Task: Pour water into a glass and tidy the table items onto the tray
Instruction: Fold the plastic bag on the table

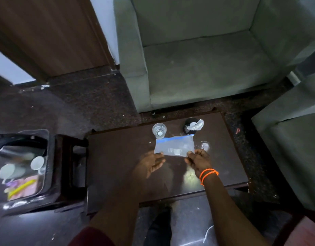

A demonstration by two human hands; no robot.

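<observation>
A clear zip bag (174,146) with a blue seal strip is held over the dark wooden table (117,157). My left hand (151,164) pinches its near left corner and my right hand (199,161), with orange bands at the wrist, pinches its near right corner. A clear glass (159,130) stands just behind the bag. To its right sits a dark round object (188,129) with crumpled white paper (195,125) on it. The dark tray (46,157) lies on a stool to the left, holding several blurred items.
A small clear thing (204,145) lies on the table right of the bag. A grey-green armchair (197,59) stands behind the table, another (291,148) to the right. A dark stool (71,167) carries the tray. A wooden door (50,32) is at the far left.
</observation>
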